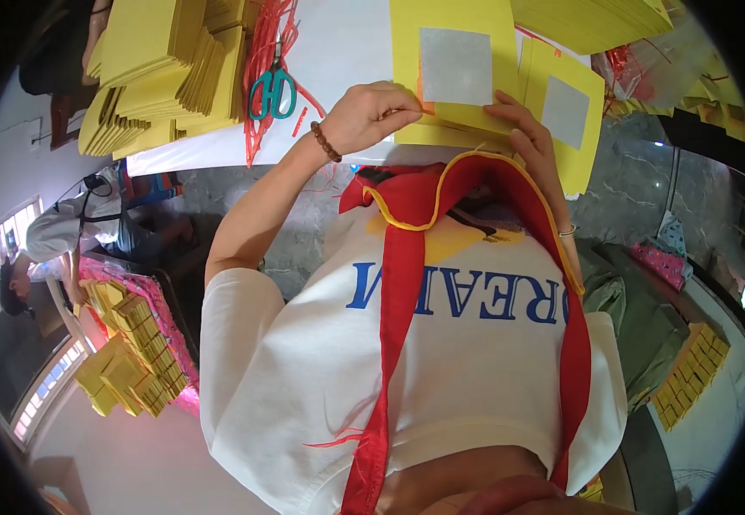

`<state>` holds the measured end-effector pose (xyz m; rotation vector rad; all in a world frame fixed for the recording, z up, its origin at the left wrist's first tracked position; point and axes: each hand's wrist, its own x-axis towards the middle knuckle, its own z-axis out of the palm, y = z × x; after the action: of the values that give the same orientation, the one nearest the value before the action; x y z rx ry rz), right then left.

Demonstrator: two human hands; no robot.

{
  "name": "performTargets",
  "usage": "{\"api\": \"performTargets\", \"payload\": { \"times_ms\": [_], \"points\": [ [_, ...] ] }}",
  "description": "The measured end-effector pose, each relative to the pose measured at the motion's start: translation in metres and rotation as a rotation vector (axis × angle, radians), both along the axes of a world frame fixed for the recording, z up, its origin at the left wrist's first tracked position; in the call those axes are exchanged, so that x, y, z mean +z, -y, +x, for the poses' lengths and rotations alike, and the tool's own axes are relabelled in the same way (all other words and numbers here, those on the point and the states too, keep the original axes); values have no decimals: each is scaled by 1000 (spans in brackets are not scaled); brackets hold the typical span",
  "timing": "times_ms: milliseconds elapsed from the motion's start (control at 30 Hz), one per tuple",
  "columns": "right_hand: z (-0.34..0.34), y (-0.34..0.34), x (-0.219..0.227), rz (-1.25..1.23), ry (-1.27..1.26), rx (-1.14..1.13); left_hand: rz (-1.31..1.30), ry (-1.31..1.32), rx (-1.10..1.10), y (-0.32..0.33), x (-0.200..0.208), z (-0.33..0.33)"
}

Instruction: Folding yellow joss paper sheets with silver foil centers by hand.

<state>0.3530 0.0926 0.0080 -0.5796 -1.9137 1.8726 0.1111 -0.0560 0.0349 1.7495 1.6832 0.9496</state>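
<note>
A stack of yellow paper [454,17] with a silver-grey square [456,67] on its top sheet lies at the table edge before me. At the stack's lower left, my left hand [372,116] is closed in a pinch. An orange-red strip [426,108] shows at its fingertips, against the paper. My right hand [528,133] rests on the stack's lower right corner, fingers stretched out and apart. Part of that hand's palm is hidden by the red apron [402,283] I wear. Beside the right hand lies another yellow sheet [591,107] with a grey square [565,112].
Left of my left hand lie teal-handled scissors [273,93] on a bundle of red plastic strings [256,129]. Tall yellow paper stacks [153,51] stand further left. A clear plastic bag [638,64] is at right. Another person [76,223] sits behind on the left, near bundled yellow stacks [136,343].
</note>
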Motion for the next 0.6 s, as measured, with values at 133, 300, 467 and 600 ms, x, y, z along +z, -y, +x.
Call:
{"api": "performTargets", "payload": {
  "times_ms": [133,300,467,600],
  "points": [
    [-3,2,4,64,80,-22,-78,111,-11,-3,-1,-4],
    [-4,2,5,12,93,-48,-135,188,11,-5,-5,-6],
    [-6,2,8,-70,32,-33,-265,325,33,-8,-2,-8],
    [-4,0,3,-129,26,-22,-289,360,15,-10,-7,-12]
  ]
}}
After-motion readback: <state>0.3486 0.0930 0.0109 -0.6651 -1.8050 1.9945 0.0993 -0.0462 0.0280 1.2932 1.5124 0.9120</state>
